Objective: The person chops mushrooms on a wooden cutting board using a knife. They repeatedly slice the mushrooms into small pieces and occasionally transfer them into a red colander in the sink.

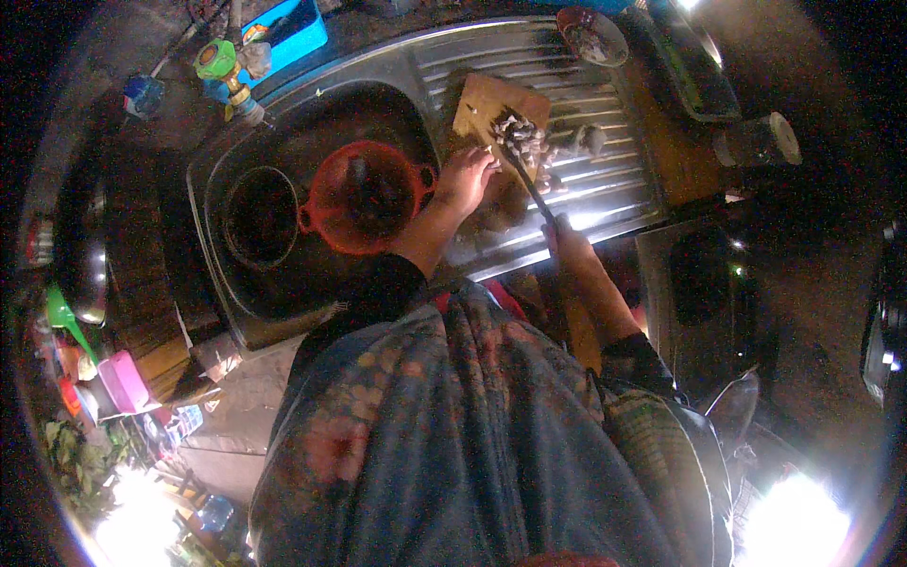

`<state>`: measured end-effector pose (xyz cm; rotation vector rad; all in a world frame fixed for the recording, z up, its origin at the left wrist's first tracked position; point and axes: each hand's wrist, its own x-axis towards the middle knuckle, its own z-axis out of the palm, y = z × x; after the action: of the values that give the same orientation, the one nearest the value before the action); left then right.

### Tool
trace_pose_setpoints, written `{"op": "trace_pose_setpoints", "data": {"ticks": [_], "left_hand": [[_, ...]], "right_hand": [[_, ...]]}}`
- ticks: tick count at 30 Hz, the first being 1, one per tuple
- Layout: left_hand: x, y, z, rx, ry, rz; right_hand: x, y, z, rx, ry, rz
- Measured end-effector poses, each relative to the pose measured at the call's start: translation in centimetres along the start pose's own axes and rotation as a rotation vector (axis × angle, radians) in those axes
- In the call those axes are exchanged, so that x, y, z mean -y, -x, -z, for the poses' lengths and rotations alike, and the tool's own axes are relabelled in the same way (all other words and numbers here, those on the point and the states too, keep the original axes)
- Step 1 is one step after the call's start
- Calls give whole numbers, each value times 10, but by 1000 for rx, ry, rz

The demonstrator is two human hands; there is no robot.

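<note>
A wooden cutting board [473,127] lies on the ribbed steel drainboard [602,198]. Chopped pale food pieces [523,137] are heaped on its right part, some spilling over the edge. My right hand [571,242] grips a knife [528,181] by its handle, the blade pointing away from me and its far end at the heap. At the board's near left edge, my left hand [464,177] has its fingertips curled around a small pale piece [494,164], left of the blade. What exactly the pieces are, I cannot tell.
Left of the board, the sink [333,298] holds a red-orange colander [365,244] and a round vessel [262,264]. A tap with a green part [215,59] and a blue tub [305,39] stand behind. A small bowl [594,37] and a jar [758,139] are at right.
</note>
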<state>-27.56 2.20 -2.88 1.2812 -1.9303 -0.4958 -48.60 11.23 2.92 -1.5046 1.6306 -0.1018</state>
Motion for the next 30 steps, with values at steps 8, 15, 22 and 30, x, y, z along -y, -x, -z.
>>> {"op": "trace_pose_setpoints", "data": {"ticks": [8, 15, 22, 30], "left_hand": [[-6, -9, 10, 87, -108, -97], [10, -9, -1, 185, -103, -33], [3, -4, 4, 56, -105, -38], [5, 2, -2, -58, -29, 52]], "right_hand": [[31, 0, -5, -27, 126, -29], [36, -30, -24, -54, 49, 2], [18, -21, -24, -18, 44, 24], [-27, 15, -15, -130, 202, 118]]}}
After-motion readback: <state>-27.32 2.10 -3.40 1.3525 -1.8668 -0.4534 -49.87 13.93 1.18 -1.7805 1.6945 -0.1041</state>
